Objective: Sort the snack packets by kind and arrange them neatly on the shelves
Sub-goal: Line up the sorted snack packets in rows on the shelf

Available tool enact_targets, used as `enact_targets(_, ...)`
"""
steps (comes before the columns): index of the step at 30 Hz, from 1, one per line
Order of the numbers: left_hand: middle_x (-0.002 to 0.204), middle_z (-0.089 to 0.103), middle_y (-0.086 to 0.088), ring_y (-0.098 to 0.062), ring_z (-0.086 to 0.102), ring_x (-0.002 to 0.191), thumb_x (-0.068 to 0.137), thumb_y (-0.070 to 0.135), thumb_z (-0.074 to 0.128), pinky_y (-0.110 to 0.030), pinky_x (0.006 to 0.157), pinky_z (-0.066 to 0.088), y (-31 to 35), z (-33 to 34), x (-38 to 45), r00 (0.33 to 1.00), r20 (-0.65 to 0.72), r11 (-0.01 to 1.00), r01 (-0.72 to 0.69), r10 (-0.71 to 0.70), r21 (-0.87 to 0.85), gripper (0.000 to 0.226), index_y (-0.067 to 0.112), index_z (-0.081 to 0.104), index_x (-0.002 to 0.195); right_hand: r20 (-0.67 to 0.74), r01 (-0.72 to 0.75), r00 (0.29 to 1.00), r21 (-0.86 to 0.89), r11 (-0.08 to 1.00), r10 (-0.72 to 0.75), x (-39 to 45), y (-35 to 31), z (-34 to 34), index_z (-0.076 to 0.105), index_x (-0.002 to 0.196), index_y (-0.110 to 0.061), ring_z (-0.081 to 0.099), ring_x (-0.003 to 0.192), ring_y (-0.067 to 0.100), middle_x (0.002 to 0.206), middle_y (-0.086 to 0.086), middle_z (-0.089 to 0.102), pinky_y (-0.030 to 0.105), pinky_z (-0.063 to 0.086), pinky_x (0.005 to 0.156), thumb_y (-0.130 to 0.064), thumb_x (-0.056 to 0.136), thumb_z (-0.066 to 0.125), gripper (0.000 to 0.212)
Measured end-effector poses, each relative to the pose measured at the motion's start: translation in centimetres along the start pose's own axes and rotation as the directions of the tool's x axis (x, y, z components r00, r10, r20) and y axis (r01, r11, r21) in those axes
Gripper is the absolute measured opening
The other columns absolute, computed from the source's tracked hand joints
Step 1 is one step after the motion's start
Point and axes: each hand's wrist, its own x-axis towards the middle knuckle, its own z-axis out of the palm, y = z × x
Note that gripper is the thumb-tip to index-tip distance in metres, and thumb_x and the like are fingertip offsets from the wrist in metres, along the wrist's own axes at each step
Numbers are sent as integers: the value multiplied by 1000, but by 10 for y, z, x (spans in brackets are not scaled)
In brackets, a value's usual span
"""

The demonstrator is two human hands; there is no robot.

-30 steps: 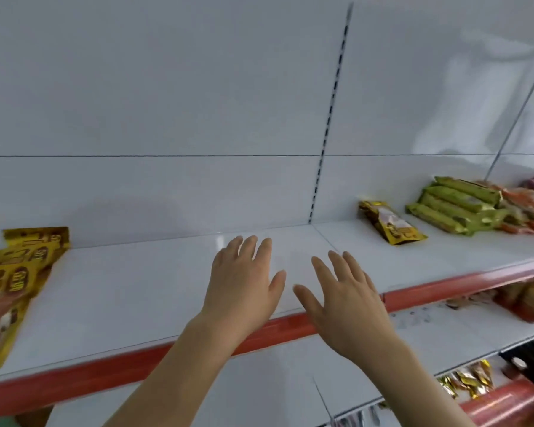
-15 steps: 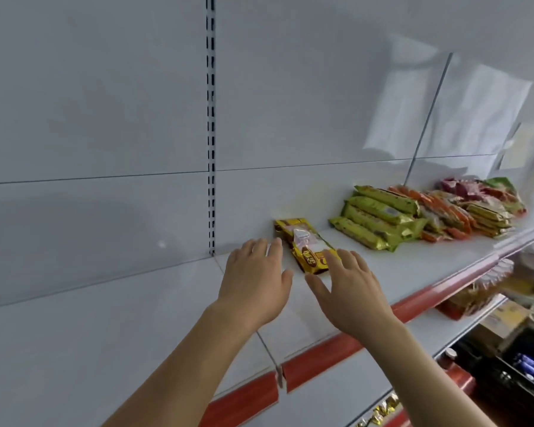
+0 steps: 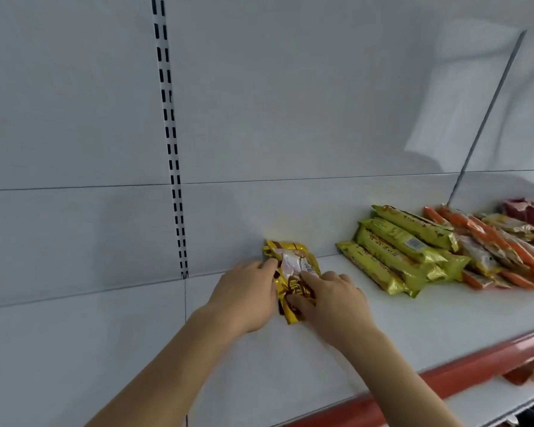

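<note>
Left hand [image 3: 247, 295] and right hand [image 3: 333, 298] together grip the yellow packet [image 3: 293, 272] on the white shelf [image 3: 429, 331] (green packets [image 3: 401, 257] lie to the right).

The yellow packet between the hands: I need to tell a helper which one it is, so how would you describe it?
On the white shelf with the red front edge, look left of the stacked green packets. The yellow packet lies by the back wall, with the left hand and right hand on its two sides. It is yellow with dark brown print and lies apart from the piles.
</note>
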Motion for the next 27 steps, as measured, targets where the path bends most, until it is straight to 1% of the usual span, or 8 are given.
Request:
enact_targets(3, 168, 18, -10, -32, 24, 152, 105, 24, 50, -44, 121, 33, 15, 6, 5, 998, -55, 999, 45, -44, 9, 70, 29, 14, 164, -91, 94, 992, 68, 993, -88, 2, 18, -11, 55, 131, -37, 54, 109, 25, 113, -1, 58, 36, 48, 82, -53, 96, 50, 38)
enact_targets(5, 170, 9, -9, -31, 12, 157, 99, 21, 62, -47, 124, 28, 22, 9, 10, 987, -154, 999, 44, -42, 9, 78, 34, 20, 163, -181, 223, 963, 130, 966, -198, 5, 30, -18, 65, 121, -34, 59, 100, 25, 106, -1, 61, 38, 52, 75, -33, 93, 58, 29)
enact_targets(9, 132, 67, -1, -26, 57, 126, 82, 22, 63, -38, 105, 44, 26, 13, 13, 950, -310, 994, -58, 27, -93, 50, 27, 69, 131, -314, 425, 885, 249, 870, -342, 6, 43, -22, 62, 131, -30, 62, 98, 25, 111, -3, 66, 39, 53, 74, -18, 91, 64, 43)
enact_targets(13, 102, 75, 9, -21, 71, 90, 95, 38, 60, -33, 73, 54, 19, 2, -1, 908, -387, 953, 44, -163, -299, 27, 29, 63, 121, -61, 282, 959, 282, 917, -276, 24, 56, -12, 22, 156, -26, 42, 133, 24, 146, -2, 48, 34, 40, 103, -38, 100, 52, 65)
enact_targets(16, 86, 73, 8, -20, 69, 71, 92, 45, 64, -39, 62, 55, 11, -4, -9, 857, -431, 912, 102, -283, -397, 30, 26, 48, 109, 92, 292, 940, 275, 916, -327, 35, 50, 0, 32, 149, -35, 39, 134, 22, 139, -10, 48, 38, 39, 106, -61, 89, 56, 70)
enact_targets(21, 73, 68, 11, -7, 65, 72, 91, 17, 67, -24, 64, 49, -6, -7, -11, 835, -420, 847, 98, -356, -523, 17, 31, 60, 95, -63, 296, 955, 156, 942, -289, 42, 44, 16, 57, 134, -36, 47, 123, 24, 128, -7, 56, 33, 44, 94, -43, 93, 61, 41)
enact_targets(24, 82, 68, 32, 14, 63, 84, 92, 8, 66, -3, 72, 43, -9, -5, -14, 839, -482, 860, -34, -252, -509, 25, 30, 75, 100, -44, 257, 966, 204, 945, -253, 43, 46, 16, 45, 143, -43, 46, 121, 24, 123, -3, 56, 33, 43, 94, -49, 94, 57, 50)
enact_targets(27, 104, 67, 41, 16, 62, 104, 93, 8, 68, -3, 91, 43, -14, 3, -16, 796, -586, 877, -168, -149, -450, 27, 23, 78, 113, -25, 204, 978, 273, 940, -205, 48, 43, 13, 39, 144, -49, 47, 118, 25, 118, -1, 57, 33, 43, 90, -54, 92, 58, 56)
